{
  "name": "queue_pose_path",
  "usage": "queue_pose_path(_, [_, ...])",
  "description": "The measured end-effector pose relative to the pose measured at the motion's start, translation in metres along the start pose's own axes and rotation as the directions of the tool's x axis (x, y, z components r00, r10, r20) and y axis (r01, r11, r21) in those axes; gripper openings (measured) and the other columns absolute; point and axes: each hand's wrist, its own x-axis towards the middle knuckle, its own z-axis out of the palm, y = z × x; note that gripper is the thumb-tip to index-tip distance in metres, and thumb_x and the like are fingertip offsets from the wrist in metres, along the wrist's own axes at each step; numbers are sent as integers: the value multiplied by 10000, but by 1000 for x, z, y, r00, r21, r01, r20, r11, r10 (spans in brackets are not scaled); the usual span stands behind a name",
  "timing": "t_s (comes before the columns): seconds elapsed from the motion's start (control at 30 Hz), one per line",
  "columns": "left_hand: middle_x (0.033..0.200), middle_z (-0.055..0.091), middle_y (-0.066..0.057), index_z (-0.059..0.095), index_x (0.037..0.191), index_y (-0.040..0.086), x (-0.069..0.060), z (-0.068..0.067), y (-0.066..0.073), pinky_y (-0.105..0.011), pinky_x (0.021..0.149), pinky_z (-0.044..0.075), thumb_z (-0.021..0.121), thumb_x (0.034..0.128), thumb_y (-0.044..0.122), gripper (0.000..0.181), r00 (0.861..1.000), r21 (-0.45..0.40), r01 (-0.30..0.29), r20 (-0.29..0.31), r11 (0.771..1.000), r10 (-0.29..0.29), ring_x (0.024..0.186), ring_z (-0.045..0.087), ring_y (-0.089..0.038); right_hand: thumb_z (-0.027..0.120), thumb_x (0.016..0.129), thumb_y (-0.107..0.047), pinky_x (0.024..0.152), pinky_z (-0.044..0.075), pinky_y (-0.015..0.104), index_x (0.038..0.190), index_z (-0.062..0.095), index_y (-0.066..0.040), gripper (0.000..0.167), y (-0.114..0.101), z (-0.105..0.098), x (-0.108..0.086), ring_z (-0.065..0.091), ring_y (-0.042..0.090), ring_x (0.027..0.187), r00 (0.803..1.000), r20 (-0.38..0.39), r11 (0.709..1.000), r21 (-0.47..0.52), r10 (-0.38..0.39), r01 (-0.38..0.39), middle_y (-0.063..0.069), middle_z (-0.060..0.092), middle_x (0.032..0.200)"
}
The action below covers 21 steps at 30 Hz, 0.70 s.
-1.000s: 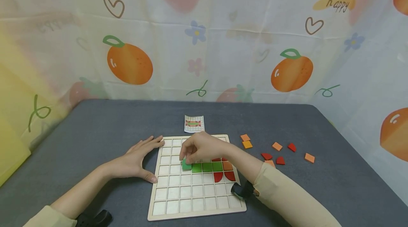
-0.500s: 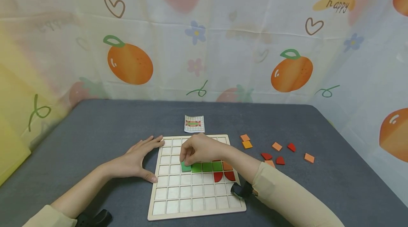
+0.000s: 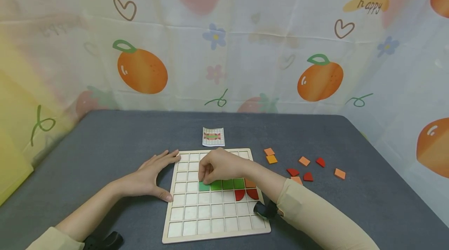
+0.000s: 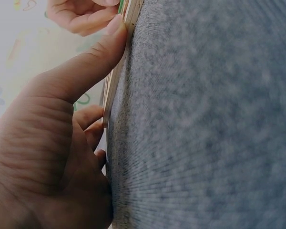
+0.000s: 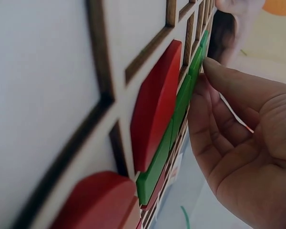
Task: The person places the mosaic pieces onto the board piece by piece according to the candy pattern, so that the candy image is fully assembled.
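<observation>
A wooden grid board (image 3: 186, 238) lies on the table, partly filled with coloured tiles. My left hand (image 3: 147, 179) is spread along its left side, fingertips at the far left corner and thumb (image 4: 105, 50) against the edge. Over the board, my right hand (image 3: 222, 166) has curled fingers, with thumb and fingertips at a blue-green square tile (image 3: 204, 186) lying in a cell at the left end of a row of green tiles (image 3: 228, 184). Red curved tiles (image 3: 240, 194) sit below that row. An orange tile (image 3: 250, 183) ends it, and the right hand hides tiles behind.
A small picture card (image 3: 213, 137) lies beyond the board. Loose orange tiles (image 3: 304, 161) and red tiles (image 3: 293, 172) are scattered to the right. A patterned curtain (image 3: 245, 55) hangs behind the dark table (image 3: 115, 137).
The blue-green tile has gone from slightly raised and askew to level in its cell, pressed down by the right hand's fingertips. The left hand has stayed at the board's edge.
</observation>
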Motion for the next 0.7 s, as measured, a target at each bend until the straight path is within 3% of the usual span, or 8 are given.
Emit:
queue_pose_path(0.4, [1657, 216, -143, 361, 1528, 117, 0, 0, 1, -754, 1121, 39, 857, 660, 515, 1076, 1000, 6, -12, -2, 1000, 12, 1523, 68, -495, 682, 923, -153, 717, 513, 170, 955, 738, -150, 65, 4, -7, -3, 620, 6, 727, 998, -53, 999, -49, -17, 14, -23, 718, 843])
queue_pose_path(0.7, [1647, 252, -140, 364, 1526, 103, 1, -6, 6, -731, 1147, 106, 828, 634, 624, 1132, 1000, 142, 5, 20, 990, -8, 1511, 159, -488, 659, 939, -157, 766, 528, 195, 1001, 740, -155, 102, 13, -19, -16, 641, 20, 784, 995, -97, 999, -38, 16, -20, -25, 735, 898])
